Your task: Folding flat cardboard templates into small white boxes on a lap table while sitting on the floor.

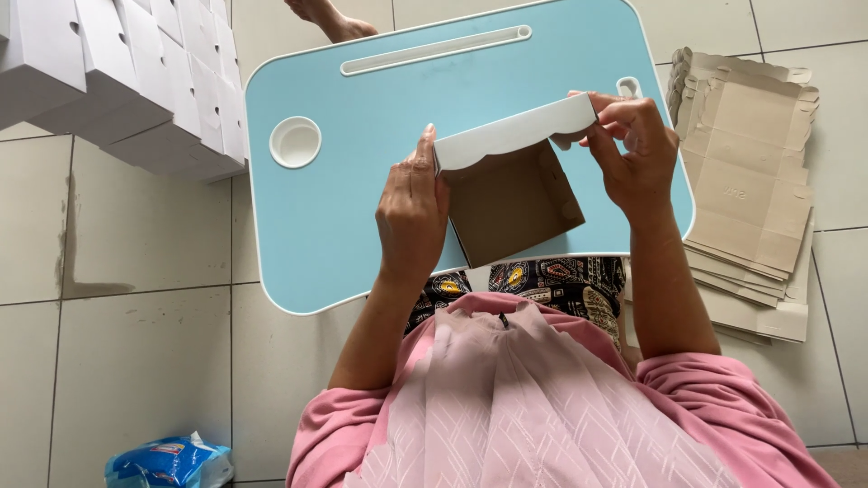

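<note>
— What are you seeing at the hands right now?

— I'm looking down at both of them over a blue lap table [362, 181] filling the middle of the frame. The left hand [411, 217] is pinching the left end of a box [511, 185], fingers closed on it with the thumb running up along the edge. The right hand [637, 154] is gripping the right end, fingers curled over the white scalloped flap [515, 131] at the top.

— And where is the box sitting?

— It's being held just above the table's centre, slightly right. The open brown inside is facing me, and the white flap is stretching between the two hands. I can't tell whether its bottom is touching the table.

— Anything else around it?

— At the right edge of the frame, a stack of flat brown blanks [750, 181] is lying on the tiled floor [136, 343], just beside the table. In the upper left, a pile of finished white boxes [127, 72] is resting, touching the table's corner. A round cup recess [295, 142] is showing on the table's left side and a long slot [434, 50] near its far edge. A blue packet [167, 463] is lying at the bottom left. A bare foot [330, 18] is showing at the top edge.
</note>
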